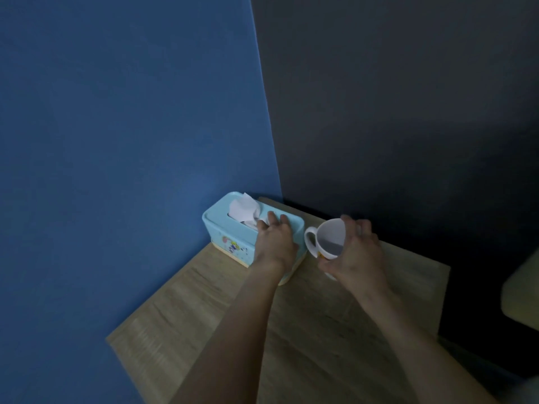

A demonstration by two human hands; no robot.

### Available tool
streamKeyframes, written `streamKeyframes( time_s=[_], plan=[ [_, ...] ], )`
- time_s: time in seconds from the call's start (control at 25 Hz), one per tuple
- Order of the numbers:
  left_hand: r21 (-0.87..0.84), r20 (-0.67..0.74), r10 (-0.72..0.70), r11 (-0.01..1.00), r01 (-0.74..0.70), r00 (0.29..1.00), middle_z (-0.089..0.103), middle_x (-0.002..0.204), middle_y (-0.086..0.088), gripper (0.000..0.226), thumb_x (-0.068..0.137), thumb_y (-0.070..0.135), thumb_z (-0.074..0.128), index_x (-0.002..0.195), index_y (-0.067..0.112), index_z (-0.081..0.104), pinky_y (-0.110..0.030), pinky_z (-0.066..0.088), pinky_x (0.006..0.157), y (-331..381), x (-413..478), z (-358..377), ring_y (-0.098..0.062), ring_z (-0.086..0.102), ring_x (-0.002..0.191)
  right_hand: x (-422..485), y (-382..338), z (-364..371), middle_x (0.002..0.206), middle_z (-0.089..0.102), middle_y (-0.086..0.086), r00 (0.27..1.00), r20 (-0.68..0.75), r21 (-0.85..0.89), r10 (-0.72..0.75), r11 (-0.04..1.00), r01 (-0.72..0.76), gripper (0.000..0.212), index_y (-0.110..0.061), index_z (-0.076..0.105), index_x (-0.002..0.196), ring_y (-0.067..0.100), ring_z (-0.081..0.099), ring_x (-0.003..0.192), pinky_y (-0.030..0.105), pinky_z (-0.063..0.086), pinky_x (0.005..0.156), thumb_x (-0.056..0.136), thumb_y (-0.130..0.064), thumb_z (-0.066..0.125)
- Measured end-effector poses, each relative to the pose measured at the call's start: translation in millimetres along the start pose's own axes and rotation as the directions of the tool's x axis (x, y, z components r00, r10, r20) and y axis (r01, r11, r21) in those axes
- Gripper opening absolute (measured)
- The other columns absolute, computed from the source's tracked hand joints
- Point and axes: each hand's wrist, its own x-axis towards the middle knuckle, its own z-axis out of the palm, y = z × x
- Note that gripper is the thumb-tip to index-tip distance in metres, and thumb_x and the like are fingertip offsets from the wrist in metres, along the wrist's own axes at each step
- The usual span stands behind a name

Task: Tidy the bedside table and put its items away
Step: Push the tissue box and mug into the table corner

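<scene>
**Head view: both hands at the rear corner of the bedside table**

A light-blue tissue box (230,237) is taken as the reference. It is set on the wood-grain bedside table (204,310), at the far end of the top, with its rear left side against the blue wall (131,112). A white tissue (245,209) is seen standing out of the slot in its lid. A small cartoon print is carried on the side of the box facing the camera.

The left hand (274,243) is laid over the right half of the box, with the fingers stretched across the lid and the thumb beside the tissue; nothing is clasped.

Just to the right of the box, a white mug (331,237) is held by the right hand (358,258). The fingers are curled over its far rim and the thumb is pressed to its near side. The mug is tipped so that its mouth is turned toward the camera, and its handle (309,237) is pointed at the box, close to the box's right end. Whether the mug's base touches the table cannot be told, since it is hidden by the hand.

Behind and to the right of the box, a dark wall (408,112) is met by the blue wall. Well to the right of the box, a pale rounded object (522,287) is cut off by the picture's edge.
</scene>
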Motion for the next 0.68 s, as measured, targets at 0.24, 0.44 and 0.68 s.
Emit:
streamKeyframes(
  time_s=[0.24,0.44,0.68],
  plan=[
    [0.039,-0.128,-0.064,0.997,0.069,0.99,0.02,0.153,-0.013,0.06,0.096,0.027,0.046,0.146,0.008,0.019,-0.048,0.032,0.105,15,-25,15,-0.039,0.023,0.135,-25,1,-4,0.131,0.035,0.004,0.999,-0.029,-0.025,0.027,0.999,-0.028,0.094,-0.022,0.025,0.139,0.022,0.044,0.113,0.032,0.045,0.08,0.063,-0.043,0.075],
    [-0.096,-0.139,-0.104,0.991,0.091,0.985,0.004,0.16,0.007,0.061,0.098,0.035,0.036,0.151,0.024,0.008,-0.075,0.003,0.104,10,-33,28,-0.04,-0.005,0.145,-27,-1,-3,0.138,0.028,0.004,0.999,-0.042,-0.048,0.022,0.999,-0.024,0.093,-0.021,0.022,0.142,0.023,0.039,0.119,0.032,0.044,0.083,0.067,-0.045,0.072],
    [-0.132,-0.178,-0.085,0.989,0.062,0.98,0.007,0.16,0.009,0.059,0.098,0.036,0.036,0.15,0.026,0.01,-0.079,0.008,0.101,8,-10,31,-0.036,-0.001,0.146,-15,-3,5,0.135,0.032,0.005,0.996,-0.091,-0.045,0.02,0.999,-0.024,0.093,-0.018,0.024,0.141,0.023,0.041,0.117,0.033,0.044,0.083,0.066,-0.043,0.073]
  ],
)
